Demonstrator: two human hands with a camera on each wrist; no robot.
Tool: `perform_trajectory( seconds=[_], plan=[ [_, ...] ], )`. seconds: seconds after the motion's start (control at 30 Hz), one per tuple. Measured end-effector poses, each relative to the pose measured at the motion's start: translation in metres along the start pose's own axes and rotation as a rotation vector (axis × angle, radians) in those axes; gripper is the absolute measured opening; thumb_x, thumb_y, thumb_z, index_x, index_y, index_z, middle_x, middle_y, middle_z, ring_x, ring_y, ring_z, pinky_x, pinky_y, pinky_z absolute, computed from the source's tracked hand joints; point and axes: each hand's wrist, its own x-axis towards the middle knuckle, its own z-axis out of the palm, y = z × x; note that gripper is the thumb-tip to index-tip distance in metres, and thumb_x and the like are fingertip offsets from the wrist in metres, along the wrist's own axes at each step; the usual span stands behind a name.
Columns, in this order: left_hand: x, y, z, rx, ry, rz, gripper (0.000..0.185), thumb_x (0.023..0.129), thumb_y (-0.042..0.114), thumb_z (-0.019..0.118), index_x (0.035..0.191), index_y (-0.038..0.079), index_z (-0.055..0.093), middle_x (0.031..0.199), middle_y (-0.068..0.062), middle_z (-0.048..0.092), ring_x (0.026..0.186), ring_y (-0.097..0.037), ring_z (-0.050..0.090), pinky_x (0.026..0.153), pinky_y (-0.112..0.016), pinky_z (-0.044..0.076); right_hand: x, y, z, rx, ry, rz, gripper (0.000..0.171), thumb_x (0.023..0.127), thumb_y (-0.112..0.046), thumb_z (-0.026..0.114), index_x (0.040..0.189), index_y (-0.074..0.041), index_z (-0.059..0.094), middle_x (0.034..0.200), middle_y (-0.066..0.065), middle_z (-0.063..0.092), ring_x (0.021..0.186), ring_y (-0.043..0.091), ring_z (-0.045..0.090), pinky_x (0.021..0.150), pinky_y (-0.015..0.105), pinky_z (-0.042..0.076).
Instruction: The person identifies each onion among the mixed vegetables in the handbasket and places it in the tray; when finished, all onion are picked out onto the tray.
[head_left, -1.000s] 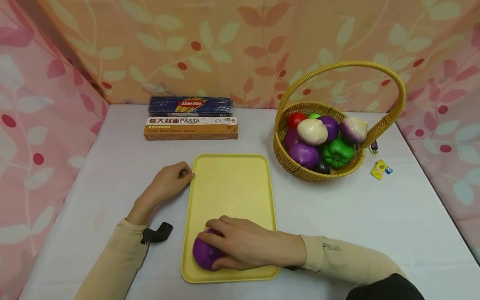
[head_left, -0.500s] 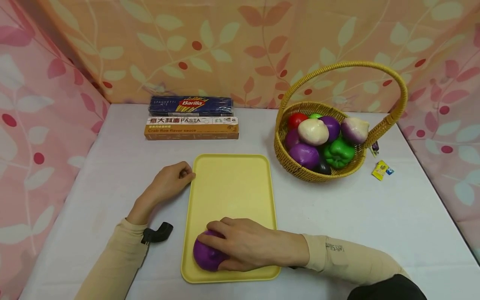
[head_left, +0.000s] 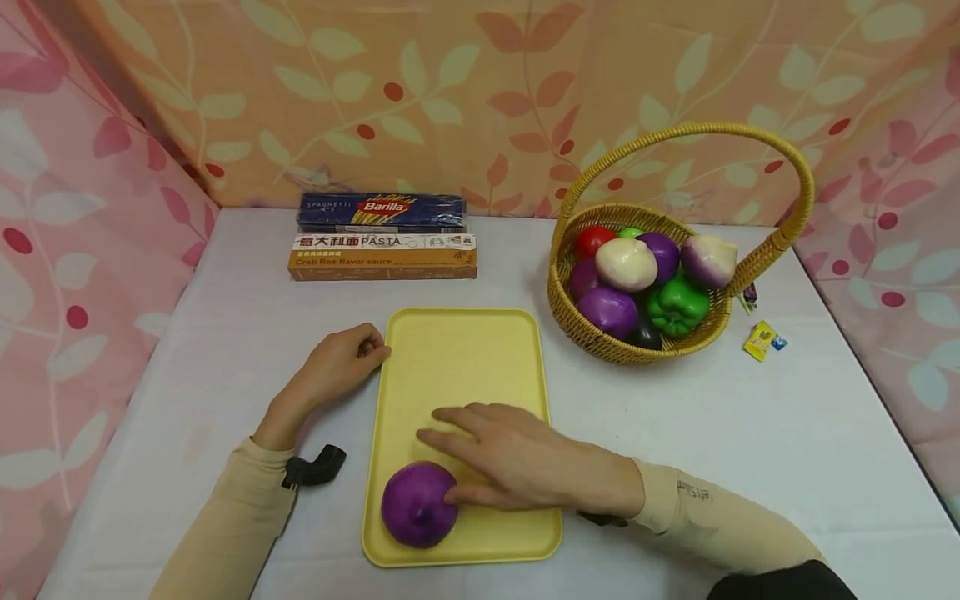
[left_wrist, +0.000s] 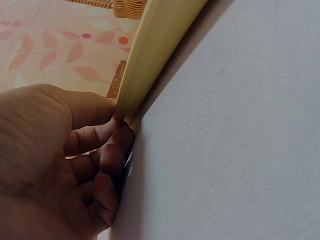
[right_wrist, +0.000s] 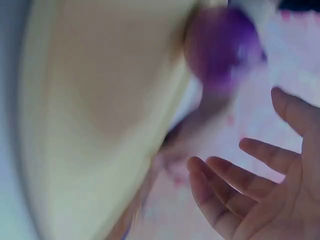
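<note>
The right hand (head_left: 525, 462) hovers released beside the purple onion (head_left: 418, 504) on the yellow tray (head_left: 457, 358). The left hand (head_left: 337, 367) grasps the tray's edge.

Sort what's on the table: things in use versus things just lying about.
In use: purple onion, yellow tray, right hand, left hand, wicker basket.
Lying about: Barilla spaghetti pack, crab roe pasta box, yellow wrapper.
</note>
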Motion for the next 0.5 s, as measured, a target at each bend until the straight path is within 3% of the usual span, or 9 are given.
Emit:
perform_trajectory(
  seconds=[0.13,0.3,0.4,0.5],
  plan=[
    [0.000,-0.001,0.000,-0.010,-0.002,0.001,0.017,0.096,0.024,0.058,0.098,0.008,0.064,0.082,-0.004,0.060,0.075,-0.018,0.051,0.070,-0.031,0.039,-0.016,0.040,-0.025,-0.013,0.231,0.164,0.058,0.090,-0.037,0.068,0.140,-0.013,0.050,0.140,0.014,0.054,0.126,0.028,0.055,0.102,0.044,0.047],
    [0.000,-0.001,-0.001,-0.015,-0.001,-0.003,0.016,0.096,0.024,0.058,0.098,0.008,0.064,0.082,-0.004,0.060,0.075,-0.018,0.051,0.069,-0.031,0.039,-0.042,0.103,-0.059,-0.011,0.536,0.498,0.056,0.087,-0.019,0.071,0.138,-0.005,0.051,0.143,0.023,0.047,0.131,0.040,0.045,0.105,0.056,0.039],
    [-0.001,-0.001,-0.001,-0.015,0.000,-0.006,0.016,0.096,0.024,0.058,0.097,0.008,0.064,0.082,-0.004,0.061,0.075,-0.018,0.051,0.069,-0.031,0.039,-0.056,0.136,-0.070,0.011,0.547,0.711,0.063,0.090,-0.023,0.068,0.144,-0.005,0.043,0.146,0.025,0.040,0.135,0.043,0.038,0.108,0.061,0.032],
    [-0.001,-0.001,0.000,-0.016,-0.002,-0.007,0.017,0.096,0.024,0.059,0.098,0.008,0.064,0.082,-0.004,0.061,0.074,-0.017,0.051,0.068,-0.030,0.039,-0.065,0.155,-0.072,0.025,0.420,0.846,0.072,0.093,-0.034,0.064,0.150,-0.005,0.032,0.149,0.029,0.035,0.137,0.047,0.033,0.110,0.065,0.028]
  ],
)
